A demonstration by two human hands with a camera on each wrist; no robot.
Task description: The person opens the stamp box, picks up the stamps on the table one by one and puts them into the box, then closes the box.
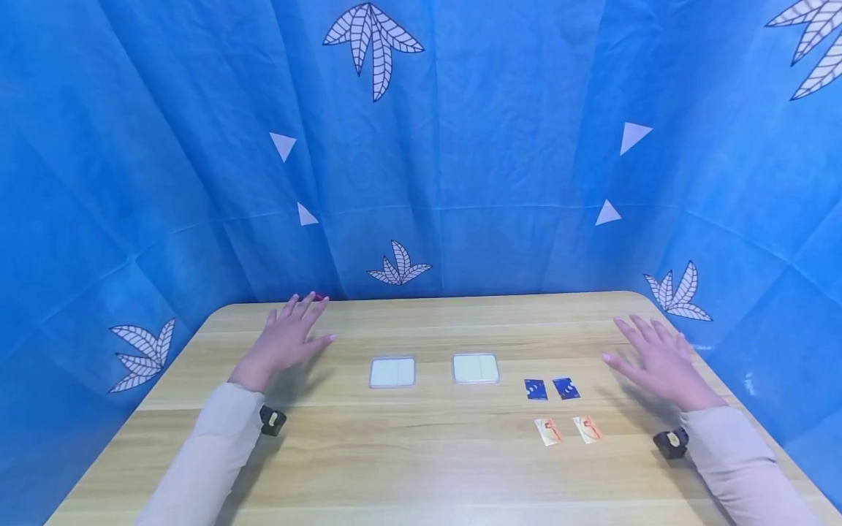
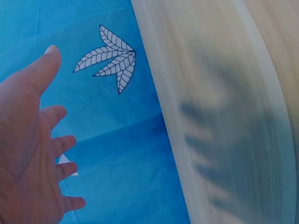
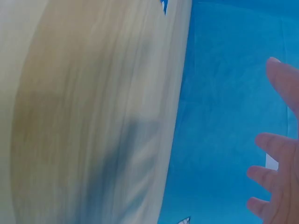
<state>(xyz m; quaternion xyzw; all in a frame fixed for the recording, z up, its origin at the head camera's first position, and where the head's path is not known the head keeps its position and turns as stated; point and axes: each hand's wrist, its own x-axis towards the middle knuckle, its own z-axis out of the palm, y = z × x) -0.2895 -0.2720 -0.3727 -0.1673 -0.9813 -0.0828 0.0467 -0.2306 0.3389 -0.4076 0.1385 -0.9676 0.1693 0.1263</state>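
Above the left part of the table, my left hand (image 1: pixel 283 343) hovers with its fingers spread and holds nothing. My right hand (image 1: pixel 661 363) is likewise raised over the right side, fingers apart. Between them lie two flat clear cases with pale insides, a left case (image 1: pixel 392 372) and a right case (image 1: pixel 476 368). Nearest to the right hand are two small dark blue cards, one (image 1: pixel 536 389) beside the other (image 1: pixel 566 388). Below these lie two orange and cream cards, a left one (image 1: pixel 548 432) and a right one (image 1: pixel 588 429).
The wooden table (image 1: pixel 421 467) has rounded far corners. A blue curtain (image 1: pixel 460 146) with leaf prints stands behind it and along both sides. A small red thing (image 1: pixel 320 297) shows at the far edge, partly behind the left fingertips.
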